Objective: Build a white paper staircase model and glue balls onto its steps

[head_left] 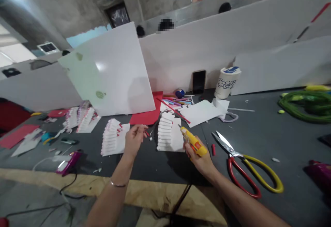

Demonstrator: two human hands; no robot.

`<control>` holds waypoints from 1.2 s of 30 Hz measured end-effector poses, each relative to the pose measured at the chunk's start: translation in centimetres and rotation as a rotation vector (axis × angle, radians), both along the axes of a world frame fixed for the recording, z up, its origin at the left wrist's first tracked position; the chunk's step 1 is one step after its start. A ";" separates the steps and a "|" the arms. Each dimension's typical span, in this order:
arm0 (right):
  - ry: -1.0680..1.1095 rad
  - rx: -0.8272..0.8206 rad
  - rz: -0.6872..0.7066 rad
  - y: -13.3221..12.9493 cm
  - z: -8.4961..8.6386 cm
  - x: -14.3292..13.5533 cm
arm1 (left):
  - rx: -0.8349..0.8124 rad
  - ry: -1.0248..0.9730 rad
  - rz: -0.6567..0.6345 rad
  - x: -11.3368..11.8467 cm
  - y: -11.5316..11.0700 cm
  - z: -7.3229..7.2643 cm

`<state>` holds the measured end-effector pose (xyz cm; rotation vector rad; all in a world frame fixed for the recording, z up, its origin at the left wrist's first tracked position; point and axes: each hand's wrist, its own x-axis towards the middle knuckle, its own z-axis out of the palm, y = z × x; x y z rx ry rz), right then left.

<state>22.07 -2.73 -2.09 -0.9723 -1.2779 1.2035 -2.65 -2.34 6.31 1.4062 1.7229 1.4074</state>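
My right hand (198, 156) is wrapped round a yellow glue gun (192, 140). Its nozzle points up and left over a white paper piece (178, 139) edged with a fan of folded white strips (164, 134). My left hand (134, 138) has its fingertips drawn together; whatever they hold is too small to make out. Beside that hand lies a similar white paper piece (121, 144) with pink-tipped strips and small red bits. Little red scraps (147, 133) are on the dark table just by the left fingertips.
Large scissors (232, 153) with red and yellow handles lie at right. Behind stand a phone (199, 82), a patterned cup (226, 84) and white partition boards (181, 58). Red paper (137, 118), green cord (307, 106) and a purple device (68, 163) with a cable are also there.
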 end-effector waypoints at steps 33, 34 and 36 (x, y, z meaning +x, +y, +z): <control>-0.134 -0.048 -0.179 1.3 -1.8 -0.6 | -0.110 0.405 -0.045 -1.0 -0.2 -8.1; -0.133 -0.050 -0.177 1.3 -1.8 -0.6 | -0.106 0.388 -0.044 -1.0 0.0 -8.0; -0.136 -0.058 -0.173 1.3 -1.8 -0.7 | -0.086 0.293 -0.039 -0.7 0.5 -7.6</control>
